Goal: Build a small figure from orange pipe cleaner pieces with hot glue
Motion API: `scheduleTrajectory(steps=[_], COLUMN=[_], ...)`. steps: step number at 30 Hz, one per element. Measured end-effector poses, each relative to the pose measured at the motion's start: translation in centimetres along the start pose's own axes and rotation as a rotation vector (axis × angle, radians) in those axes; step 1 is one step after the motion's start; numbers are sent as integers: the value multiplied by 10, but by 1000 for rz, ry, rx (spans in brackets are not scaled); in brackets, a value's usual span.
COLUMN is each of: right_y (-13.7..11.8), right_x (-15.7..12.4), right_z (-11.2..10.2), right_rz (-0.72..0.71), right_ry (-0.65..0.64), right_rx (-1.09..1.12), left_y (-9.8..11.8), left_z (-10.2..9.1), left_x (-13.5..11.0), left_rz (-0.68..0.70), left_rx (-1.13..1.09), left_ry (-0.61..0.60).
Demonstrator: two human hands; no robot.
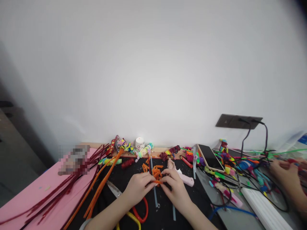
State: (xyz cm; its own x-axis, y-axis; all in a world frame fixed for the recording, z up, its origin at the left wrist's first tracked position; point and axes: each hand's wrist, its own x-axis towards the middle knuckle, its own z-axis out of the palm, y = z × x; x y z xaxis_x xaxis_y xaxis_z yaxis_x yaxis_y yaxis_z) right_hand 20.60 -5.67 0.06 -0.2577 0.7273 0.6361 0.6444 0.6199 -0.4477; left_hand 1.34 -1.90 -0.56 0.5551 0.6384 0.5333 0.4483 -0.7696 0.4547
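Note:
Over a black mat [165, 210], my left hand [139, 186] and my right hand [174, 187] meet. Between their pinched fingertips they hold a short orange pipe cleaner piece [157, 182]. A small pile of cut orange pieces [157, 171] lies just behind my fingers. Scissors [141, 212] with red and yellow handles rest partly under my left forearm, blades toward the upper left. Long orange pipe cleaners [105, 180] lie left of the scissors. Beside my right hand is a pale pink handle-shaped object [187, 179], partly hidden by the fingers.
Dark red pipe cleaners [69, 179] spread over a pink board [31, 203]. Colourful pipe cleaner figures and a white cup [139, 142] line the wall. To the right are a phone [211, 158], a white power strip [263, 207], tangled cables and another person's hand [286, 175].

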Motion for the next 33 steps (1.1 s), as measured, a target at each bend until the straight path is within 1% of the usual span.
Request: scheduleTrajectory(steps=[6, 11, 19, 22, 25, 33], right_y=[4, 4, 7, 9, 10, 9], right_x=[-3, -3, -4, -6, -6, -5], right_z=[-1, 0, 2, 3, 4, 1], right_rz=[14, 24, 47, 51, 53, 22], right_ry=[16, 10, -20, -19, -30, -56], right_rx=[-15, -4, 3, -9, -7, -28], left_y=[0, 0, -1, 0, 0, -1], left_z=[-2, -1, 3, 3, 1, 2], left_x=[-1, -2, -4, -4, -2, -4], left_rz=[34, 28, -27, -21, -5, 6], left_rx=[-12, -33, -55, -53, -47, -56], left_ry=[24, 34, -5, 1, -19, -38])
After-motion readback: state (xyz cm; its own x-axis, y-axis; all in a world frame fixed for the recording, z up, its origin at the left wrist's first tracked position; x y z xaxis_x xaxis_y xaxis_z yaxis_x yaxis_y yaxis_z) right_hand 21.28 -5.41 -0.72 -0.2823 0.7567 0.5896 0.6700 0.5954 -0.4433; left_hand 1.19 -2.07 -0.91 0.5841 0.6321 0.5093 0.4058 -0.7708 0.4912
